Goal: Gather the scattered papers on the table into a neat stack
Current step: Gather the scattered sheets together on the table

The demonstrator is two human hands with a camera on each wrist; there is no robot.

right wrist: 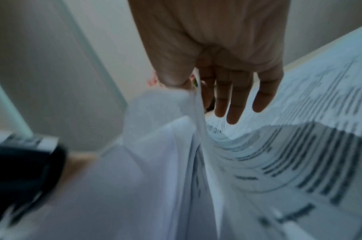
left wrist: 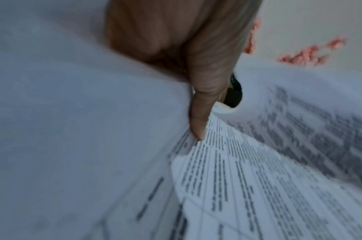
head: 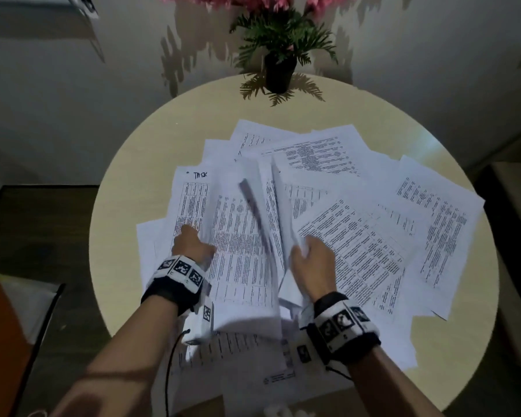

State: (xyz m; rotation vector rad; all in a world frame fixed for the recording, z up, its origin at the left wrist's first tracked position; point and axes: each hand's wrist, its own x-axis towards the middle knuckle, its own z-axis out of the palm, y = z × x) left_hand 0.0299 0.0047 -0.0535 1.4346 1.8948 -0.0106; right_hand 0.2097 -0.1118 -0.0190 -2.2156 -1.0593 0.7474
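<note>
Printed white sheets lie fanned across the round beige table [head: 151, 139]. Both hands hold a lifted, curling bundle of sheets [head: 244, 251] near the table's front. My left hand [head: 196, 241] grips the bundle's left edge; in the left wrist view its thumb [left wrist: 200, 113] presses on the printed top sheet [left wrist: 247, 186] and the fingers are hidden under paper. My right hand [head: 310, 258] pinches the bundle's right side, with sheets [right wrist: 176, 162] caught between thumb [right wrist: 171, 74] and fingers [right wrist: 233, 100]. The bundle is blurred by motion.
Loose sheets [head: 433, 224] spread to the table's right edge, and a page marked "TASK" [head: 190, 191] lies at the left. More pages [head: 253, 356] hang over the near edge. A potted plant [head: 278, 70] stands at the far rim. An orange object [head: 0, 326] sits lower left.
</note>
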